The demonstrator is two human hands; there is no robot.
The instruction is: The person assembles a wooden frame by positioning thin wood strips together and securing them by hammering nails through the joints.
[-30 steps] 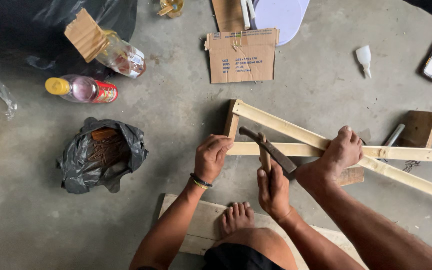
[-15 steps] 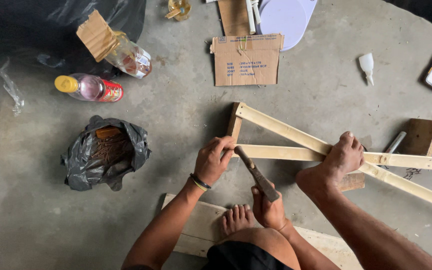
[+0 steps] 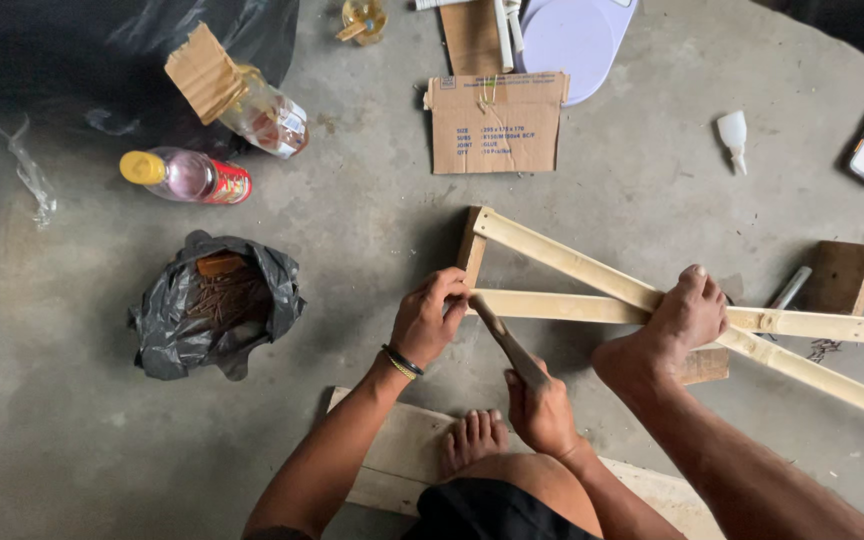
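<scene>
A flat brown cardboard box point(image 3: 495, 122) with dark print lay above the wooden frame point(image 3: 592, 300); a yellow-capped bottle point(image 3: 184, 176) with a red label lay to the frame's left. The left hand point(image 3: 429, 318) pinched something unseen at the frame's corner. The right hand's point(image 3: 542, 410) grip closed around a hammer point(image 3: 508, 345), its head hidden.

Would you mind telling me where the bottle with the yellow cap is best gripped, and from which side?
Grip the bottle around its clear middle, coming from above. It lies on its side on the floor, cap to the left, so the round body is open to fingers on both long sides.
</scene>
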